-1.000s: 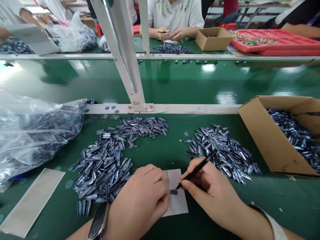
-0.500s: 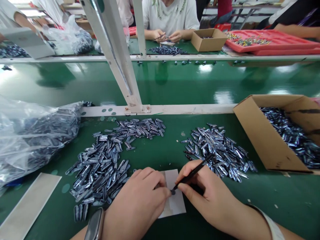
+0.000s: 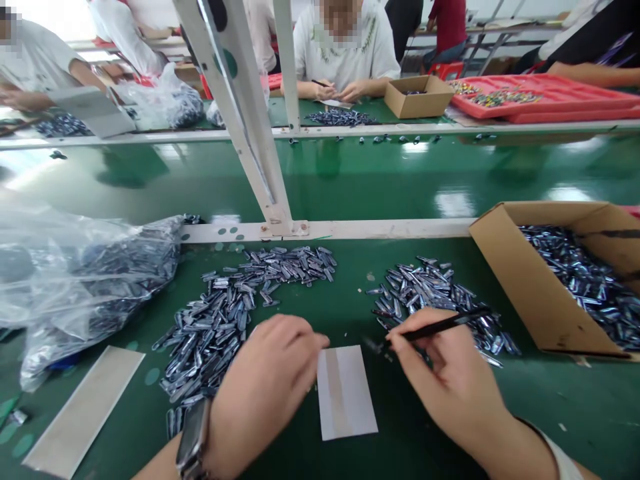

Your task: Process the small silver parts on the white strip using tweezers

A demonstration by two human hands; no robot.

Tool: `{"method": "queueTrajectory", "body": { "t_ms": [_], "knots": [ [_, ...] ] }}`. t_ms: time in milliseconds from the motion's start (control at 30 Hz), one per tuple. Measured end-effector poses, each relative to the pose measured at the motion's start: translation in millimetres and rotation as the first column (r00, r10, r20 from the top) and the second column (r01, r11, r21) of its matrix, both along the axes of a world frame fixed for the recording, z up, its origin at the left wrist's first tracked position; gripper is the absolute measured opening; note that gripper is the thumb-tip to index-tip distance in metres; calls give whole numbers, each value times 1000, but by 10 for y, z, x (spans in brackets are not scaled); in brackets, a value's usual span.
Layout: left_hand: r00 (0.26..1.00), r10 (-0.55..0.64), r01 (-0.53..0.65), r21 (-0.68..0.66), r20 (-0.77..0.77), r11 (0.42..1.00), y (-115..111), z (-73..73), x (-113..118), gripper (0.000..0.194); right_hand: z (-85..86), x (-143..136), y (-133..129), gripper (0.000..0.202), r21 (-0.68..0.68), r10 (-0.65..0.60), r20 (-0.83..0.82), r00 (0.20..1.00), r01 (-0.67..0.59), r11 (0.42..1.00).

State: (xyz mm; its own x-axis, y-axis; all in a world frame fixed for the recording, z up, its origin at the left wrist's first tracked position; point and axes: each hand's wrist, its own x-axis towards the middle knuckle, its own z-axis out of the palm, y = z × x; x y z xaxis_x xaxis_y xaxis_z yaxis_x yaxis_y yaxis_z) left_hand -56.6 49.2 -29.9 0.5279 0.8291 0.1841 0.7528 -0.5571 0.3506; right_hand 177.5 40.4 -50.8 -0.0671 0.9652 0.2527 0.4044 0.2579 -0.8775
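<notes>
My right hand (image 3: 450, 373) pinches a slim black pen-like tool (image 3: 445, 325) beside the right pile (image 3: 425, 287) of narrow, shiny blue-grey pieces. Near the tool's lower tip is a smeared, dark small shape that I cannot make out. My left hand (image 3: 273, 373) is closed, its fingers curled at the right side of the left pile (image 3: 210, 333) of similar pieces. Whatever its fingertips hold, if anything, is hidden. Between the hands lies a white card (image 3: 357, 393) with a beige strip down it, touched by neither hand.
An open cardboard box (image 3: 525, 293) of such pieces stands at right, a clear plastic bag (image 3: 110, 267) of them at left. A long pale strip (image 3: 85, 413) lies front left. Behind the white rail (image 3: 380, 229) and post (image 3: 245, 127), other people sit across the green surface (image 3: 375, 180).
My right hand has moved right, off the card, with the black tool now tilted flatter. My left hand has drawn left and up, leaving the card uncovered. The view has shifted slightly.
</notes>
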Motion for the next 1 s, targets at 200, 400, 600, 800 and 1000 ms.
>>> {"method": "queueTrajectory", "body": {
  "t_ms": [200,400,600,800,1000],
  "knots": [
    [905,372,-336,190,-206,923,286,-15,-385,34,104,126,119,14,146,-201,8,980,198,969],
    [890,424,-413,97,-167,906,334,-15,-468,33,72,75,68,13,134,-130,58,990,122,983],
    [871,468,-460,89,-150,883,355,-20,-550,40,50,79,55,14,113,-93,65,993,86,990],
    [865,454,-442,106,-215,891,354,52,-578,35,52,74,42,13,78,-72,62,996,67,995],
    [920,381,-376,64,-94,924,231,121,-337,23,56,7,18,15,-156,47,-170,984,-74,985]
  ]
}}
